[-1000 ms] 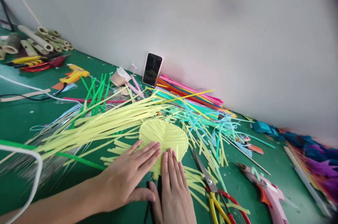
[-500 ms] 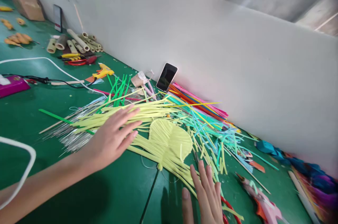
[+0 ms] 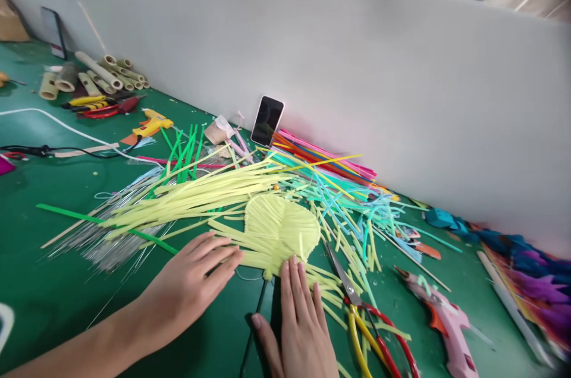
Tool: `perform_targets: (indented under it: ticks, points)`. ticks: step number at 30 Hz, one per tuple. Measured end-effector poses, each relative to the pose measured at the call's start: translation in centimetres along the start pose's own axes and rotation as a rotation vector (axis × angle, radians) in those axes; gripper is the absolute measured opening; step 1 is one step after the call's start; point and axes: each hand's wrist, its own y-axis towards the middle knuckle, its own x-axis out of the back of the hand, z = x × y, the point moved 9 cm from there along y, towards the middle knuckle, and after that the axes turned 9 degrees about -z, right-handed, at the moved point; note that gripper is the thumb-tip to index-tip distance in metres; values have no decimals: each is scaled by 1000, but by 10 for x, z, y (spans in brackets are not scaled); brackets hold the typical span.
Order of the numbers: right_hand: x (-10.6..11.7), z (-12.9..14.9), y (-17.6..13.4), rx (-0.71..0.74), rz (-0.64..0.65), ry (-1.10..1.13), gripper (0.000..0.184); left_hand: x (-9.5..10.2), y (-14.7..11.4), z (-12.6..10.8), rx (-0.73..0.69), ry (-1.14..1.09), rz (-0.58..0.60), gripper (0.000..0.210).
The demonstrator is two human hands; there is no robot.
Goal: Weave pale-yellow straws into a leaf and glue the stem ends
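A heart-shaped piece of pale yellow strips [image 3: 282,224], with a dark thin stem [image 3: 252,330] at its lower point, lies flat on the green table. Loose strip ends fan out from both lower sides. My left hand [image 3: 203,271] has its fingers stretched over the left strip ends, holding nothing. At the lower edge of the heart, my right hand [image 3: 301,321] lies palm down, fingers extended and thumb apart. Just right of it are scissors [image 3: 350,292] with red handles and a yellow-handled tool [image 3: 359,336], partly overlapping.
A bundle of yellow strips [image 3: 196,191] lies behind my left hand over thin silver wires [image 3: 111,247]. A phone [image 3: 267,120] leans on the white partition [image 3: 357,69]. A pink glue gun [image 3: 446,324] rests at right, a yellow one [image 3: 152,123] at left near bamboo tubes [image 3: 98,72].
My right hand has moved left and up onto the heart's lower edge, uncovering the scissors. My left hand has come lower, onto the left strip ends. The view has shifted right.
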Motion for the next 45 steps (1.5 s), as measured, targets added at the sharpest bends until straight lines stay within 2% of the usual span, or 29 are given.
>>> perform_targets:
  ticks: [4,8,12,16,23,26,30,33,37,39,42,45]
  points:
    - [3,3,2,-26,-8,-3,91,0,4,9,33,-25,70,27]
    - [4,3,2,-23,-23,-17,91,0,5,13,46,-45,80,20]
    - [1,4,-1,15,-21,-42,95,-2,4,17,104,-82,93,21]
    - [-3,3,-5,38,-2,-75,99,0,4,15,101,-22,99,20]
    - [-6,2,-7,4,18,-57,100,22,-10,22,21,175,72,15]
    - [-8,3,-8,4,21,-64,100,29,-12,25,48,179,50,15]
    - [-2,6,-4,28,-14,-43,97,24,-1,21,90,46,31,20]
    - [11,6,8,31,-59,25,84,16,16,28,119,-3,27,15]
    - [21,9,38,18,-78,160,46,-7,33,39,77,-24,281,18]
    - [18,11,53,-19,-83,233,31,-12,38,41,60,-45,354,18]
    - [3,17,66,-60,-48,318,29,-16,44,41,15,5,420,16]
    - [-11,23,66,-77,-7,362,35,-21,46,34,-122,97,477,9]
